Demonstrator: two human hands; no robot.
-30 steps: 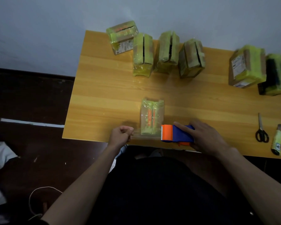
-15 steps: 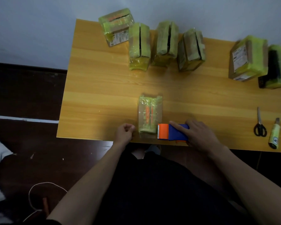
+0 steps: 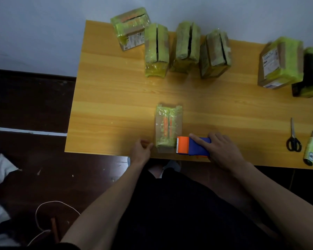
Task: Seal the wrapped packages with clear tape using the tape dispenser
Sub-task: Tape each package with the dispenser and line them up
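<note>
Wooden tabletop (image 3: 116, 98) against a pale wall. Near the front edge, left hand (image 3: 140, 149) with fingers curled, seemingly pinching a clear tape end just left of the wrapped package (image 3: 168, 128); tape itself hard to make out. Package lying flat, green-wrapped with orange stripes, close to the front edge. Touching its right front corner, orange-and-blue tape dispenser (image 3: 192, 147), gripped by right hand (image 3: 222, 151), forefinger stretched along the top. Along the back edge, six more wrapped packages (image 3: 185, 46). Near the right front corner, scissors (image 3: 294, 137) beside a utility knife (image 3: 310, 148).
</note>
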